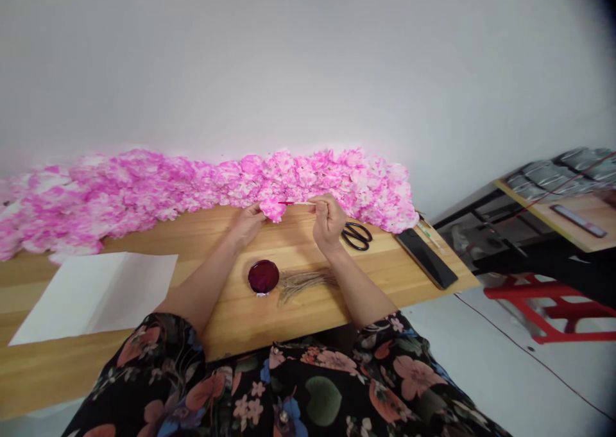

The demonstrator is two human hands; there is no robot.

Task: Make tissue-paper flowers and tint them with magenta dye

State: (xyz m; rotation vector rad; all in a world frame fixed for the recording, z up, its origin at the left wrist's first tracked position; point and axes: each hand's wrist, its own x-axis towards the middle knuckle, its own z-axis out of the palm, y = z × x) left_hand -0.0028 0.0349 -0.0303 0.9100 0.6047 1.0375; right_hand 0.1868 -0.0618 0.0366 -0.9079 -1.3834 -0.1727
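Between the fingers of my left hand (249, 224) is a pink artificial flower (272, 210), held just in front of a long heap of pink and white flowers (154, 183). My right hand (328, 219) pinches a thin paintbrush (301, 203) level, its dark red tip at the flower's upper edge. Whether the tip touches the petals I cannot tell. Below the hands stands a small round dish of dark red liquid (263, 276). Beside it lies a bundle of thin brown strands (305, 284), partly hidden by my right forearm.
Black-handled scissors (357, 236) lie right of my right hand, with a dark phone (426, 258) near the table's right end. White paper (99, 296) covers part of the left side. A red stool (553, 305) stands on the floor at right, below another table (584, 215).
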